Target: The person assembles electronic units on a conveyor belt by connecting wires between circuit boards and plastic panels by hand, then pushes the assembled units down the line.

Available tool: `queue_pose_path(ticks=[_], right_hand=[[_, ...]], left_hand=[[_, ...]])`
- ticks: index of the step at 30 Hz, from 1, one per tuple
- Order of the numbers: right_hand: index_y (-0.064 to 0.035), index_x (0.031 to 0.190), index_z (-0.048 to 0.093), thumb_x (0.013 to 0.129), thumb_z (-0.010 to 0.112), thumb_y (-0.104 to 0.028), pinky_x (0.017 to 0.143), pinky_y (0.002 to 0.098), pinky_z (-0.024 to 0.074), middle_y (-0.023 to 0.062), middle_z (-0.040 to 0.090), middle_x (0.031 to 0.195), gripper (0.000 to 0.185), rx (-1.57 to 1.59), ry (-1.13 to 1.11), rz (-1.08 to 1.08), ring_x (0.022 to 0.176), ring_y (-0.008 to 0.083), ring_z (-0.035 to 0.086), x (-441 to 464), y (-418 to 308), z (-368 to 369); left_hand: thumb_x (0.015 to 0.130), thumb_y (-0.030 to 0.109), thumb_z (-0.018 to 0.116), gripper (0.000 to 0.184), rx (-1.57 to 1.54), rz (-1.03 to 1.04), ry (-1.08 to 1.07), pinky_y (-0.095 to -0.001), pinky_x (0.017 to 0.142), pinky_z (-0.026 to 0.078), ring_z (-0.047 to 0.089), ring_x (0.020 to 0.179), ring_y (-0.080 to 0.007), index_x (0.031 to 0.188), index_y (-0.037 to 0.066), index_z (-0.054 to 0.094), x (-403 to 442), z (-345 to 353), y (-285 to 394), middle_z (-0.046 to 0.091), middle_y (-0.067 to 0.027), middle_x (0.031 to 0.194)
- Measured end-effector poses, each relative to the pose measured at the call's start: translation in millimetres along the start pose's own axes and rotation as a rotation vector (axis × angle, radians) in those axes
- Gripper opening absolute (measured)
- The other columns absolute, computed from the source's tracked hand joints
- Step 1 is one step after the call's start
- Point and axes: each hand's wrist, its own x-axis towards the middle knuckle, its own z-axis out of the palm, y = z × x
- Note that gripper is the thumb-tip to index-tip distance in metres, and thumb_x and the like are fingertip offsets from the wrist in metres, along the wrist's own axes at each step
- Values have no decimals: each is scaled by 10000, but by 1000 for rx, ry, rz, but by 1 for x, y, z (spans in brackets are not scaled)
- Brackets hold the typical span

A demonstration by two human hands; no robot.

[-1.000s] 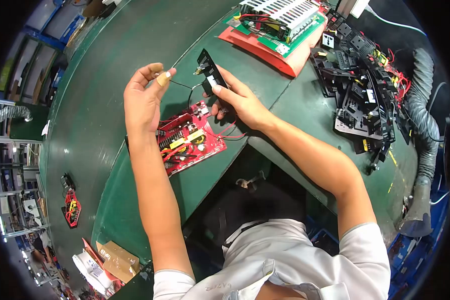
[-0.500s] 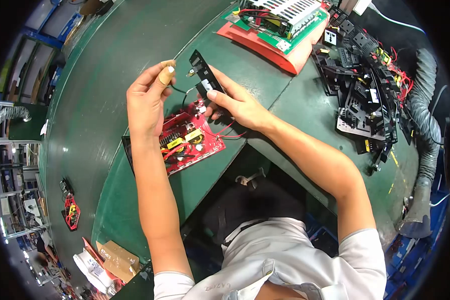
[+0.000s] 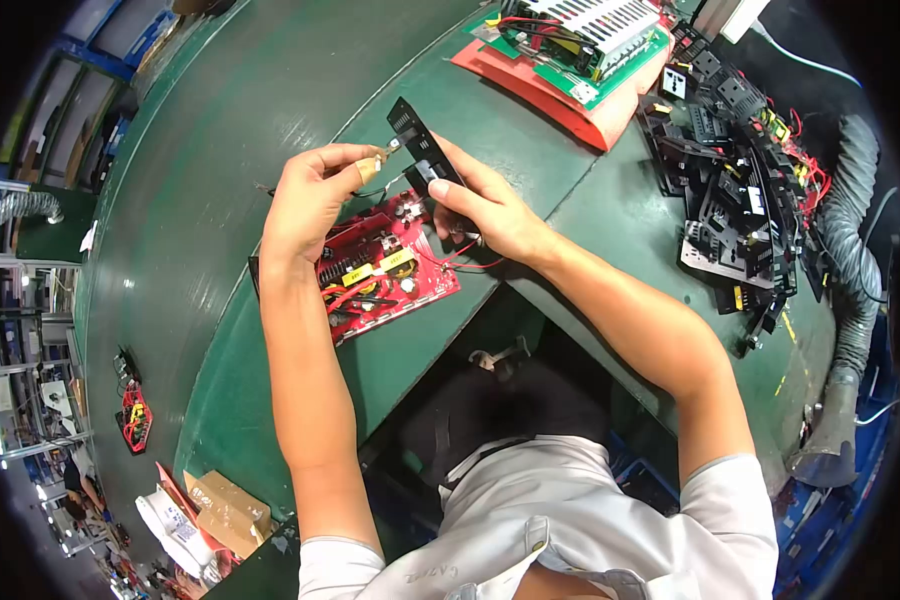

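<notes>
The green table (image 3: 610, 190) meets a dark notch in front of the person's waist, and the notch's corner sits just beside the near right end of the red circuit board (image 3: 382, 280). To the left, the surface reaches well past the left forearm to a curved edge, with a small red-and-black assembly (image 3: 133, 415) well apart from that arm. Room on the right runs from the right forearm to a heap of black panels (image 3: 740, 190), and behind the heap lies a grey duct (image 3: 855, 230). Past the hands, an orange-red pad (image 3: 580, 125) bears a unit with a slotted metal cover (image 3: 610, 30). The 2 hands are apart, with 1 black panel (image 3: 410, 130) tilted between them above the far end of the board. The right hand (image 3: 490, 210) is clamped on its near end, thumb on the face. The left hand (image 3: 315, 195) has thumb and forefinger pinched together at a small metal part (image 3: 393, 147) on the panel; whether they grip it cannot be told. Thin red wires (image 3: 475, 264) run beneath the right hand.
</notes>
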Motion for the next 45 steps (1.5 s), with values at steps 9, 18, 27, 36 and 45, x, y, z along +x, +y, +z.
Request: queue_pose_path(ticks=[9, 18, 27, 36, 45], right_hand=[[-150, 1613, 289, 1039, 546, -265, 620, 251, 478, -4, 556, 873, 639, -62, 6, 50, 703, 86, 567, -1, -4, 2], [-162, 1619, 284, 1021, 554, -220, 656, 255, 471, -1, 577, 943, 659, -251, 16, 58, 715, 85, 522, -6, -20, 18], [-116, 1599, 315, 1017, 554, -225, 646, 250, 481, 23, 596, 1021, 639, -137, 60, 66, 713, 92, 555, -6, -6, 15], [-87, 1419, 452, 1049, 536, -226, 703, 296, 522, 131, 630, 1085, 404, 503, 101, 179, 805, 162, 622, 10, 12, -10], [-65, 1336, 479, 1053, 545, -260, 719, 305, 556, 140, 640, 1097, 351, 528, 92, 194, 819, 164, 628, 10, 12, -14]], left_hand=[[895, 117, 712, 229, 190, 5, 117, -259, 651, 432, 537, 695, -68, 1072, -20, 761, 0, 10, 2, 683, -10, 814], [871, 142, 747, 239, 445, 56, 131, -268, 640, 445, 552, 687, -82, 1018, -47, 754, -7, 11, 13, 678, -30, 775], [865, 139, 757, 253, 232, -1, 67, -288, 697, 498, 615, 744, -122, 1053, -29, 752, 0, 12, 2, 708, -40, 828], [857, 142, 772, 499, 454, 327, 304, -378, 1049, 467, 576, 1249, -234, 1332, 57, 647, -63, -63, 61, 643, -63, 1336], [906, 108, 705, 243, 263, 95, -25, -287, 916, 495, 636, 1003, -146, 1122, 8, 750, -26, -71, 12, 710, -39, 1122]])
